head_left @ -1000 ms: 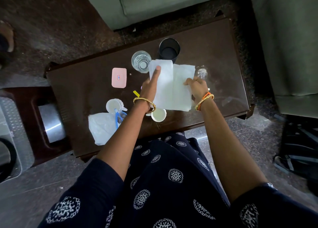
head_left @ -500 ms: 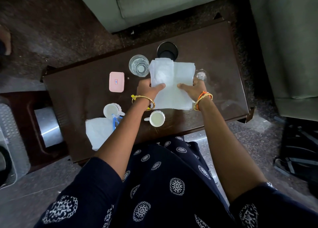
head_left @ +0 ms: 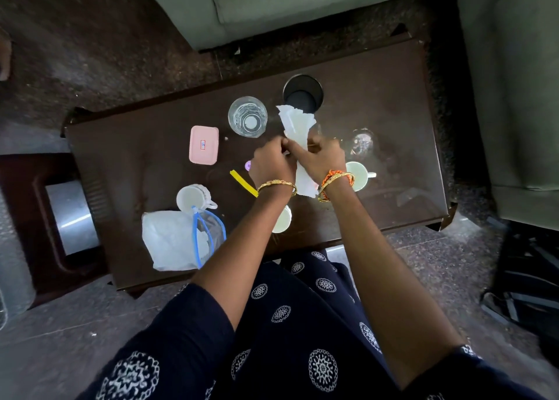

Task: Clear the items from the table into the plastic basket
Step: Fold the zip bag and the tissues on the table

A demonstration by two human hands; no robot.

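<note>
Both hands meet above the middle of the dark brown table (head_left: pixel 127 157). My left hand (head_left: pixel 272 165) and my right hand (head_left: pixel 323 157) pinch a white paper napkin (head_left: pixel 298 124), now gathered into a narrow folded strip that sticks up beyond the fingers and hangs below the wrists. On the table lie a pink box (head_left: pixel 204 145), a clear glass (head_left: pixel 247 116), a black cup (head_left: pixel 302 92), a small glass jar (head_left: pixel 362 141), a yellow strip (head_left: pixel 243 183) and three white cups (head_left: pixel 193 198) (head_left: pixel 360 176) (head_left: pixel 282 219). No plastic basket shows clearly.
A clear bag with blue straps (head_left: pixel 181 239) lies at the table's near left corner. A low brown stand with a steel container (head_left: pixel 71 215) is left of the table. Green sofas (head_left: pixel 302 3) stand behind and to the right. Dark bags (head_left: pixel 526 278) lie on the floor at right.
The napkin, first spread flat on the table, has been drawn together between both hands into a narrow strip and lifted. A white cup at right, hidden before, now shows.
</note>
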